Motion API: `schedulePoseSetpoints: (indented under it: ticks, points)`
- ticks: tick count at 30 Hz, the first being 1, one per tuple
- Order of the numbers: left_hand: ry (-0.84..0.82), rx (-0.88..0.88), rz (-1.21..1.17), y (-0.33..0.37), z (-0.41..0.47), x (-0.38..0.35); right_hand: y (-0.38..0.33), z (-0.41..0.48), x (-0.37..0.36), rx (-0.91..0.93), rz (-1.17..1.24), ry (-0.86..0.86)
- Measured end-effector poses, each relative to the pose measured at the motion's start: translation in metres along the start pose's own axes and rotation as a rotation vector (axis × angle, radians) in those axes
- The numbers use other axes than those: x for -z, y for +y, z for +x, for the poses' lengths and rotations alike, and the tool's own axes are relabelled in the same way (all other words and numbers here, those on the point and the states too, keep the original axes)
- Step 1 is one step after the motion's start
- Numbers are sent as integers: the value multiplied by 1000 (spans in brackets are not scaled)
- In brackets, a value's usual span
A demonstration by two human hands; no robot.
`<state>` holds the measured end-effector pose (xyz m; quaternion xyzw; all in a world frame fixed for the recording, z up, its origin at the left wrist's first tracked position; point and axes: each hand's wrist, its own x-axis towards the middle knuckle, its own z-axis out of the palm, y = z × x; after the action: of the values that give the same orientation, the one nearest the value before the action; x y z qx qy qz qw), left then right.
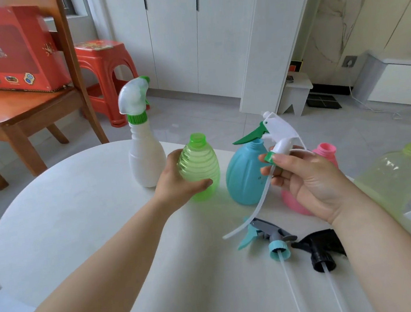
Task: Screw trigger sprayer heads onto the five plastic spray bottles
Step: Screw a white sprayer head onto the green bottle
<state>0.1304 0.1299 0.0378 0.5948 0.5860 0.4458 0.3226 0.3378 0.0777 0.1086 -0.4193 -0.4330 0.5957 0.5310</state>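
- Nearest us, a black sprayer head [319, 250] and a teal-collared sprayer head [271, 239] lie on the white table [81, 229], in front of the blue bottle [244, 174].
- Our right hand [308, 184] pinches a white sprayer head [276, 134] by its green collar, raised just right of the blue bottle.
- Our left hand [177, 185] wraps the open green bottle [199, 168], left of the blue bottle.
- Beyond it stands a white bottle [145, 158], already capped.
- Right of the blue bottle are a pink bottle [323, 153] and a yellow-green bottle [395, 174].
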Motion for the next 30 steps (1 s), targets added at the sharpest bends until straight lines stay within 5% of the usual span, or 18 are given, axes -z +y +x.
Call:
schedulePoseSetpoints:
  ticks: [10,30]
  points:
    - [-168,-44,72,-3,-94,89,-38,-18,-36,119,24,-63]
    - [-246,-92,-48,-7,-116,78,-2,-13,-98,163,-175,-120]
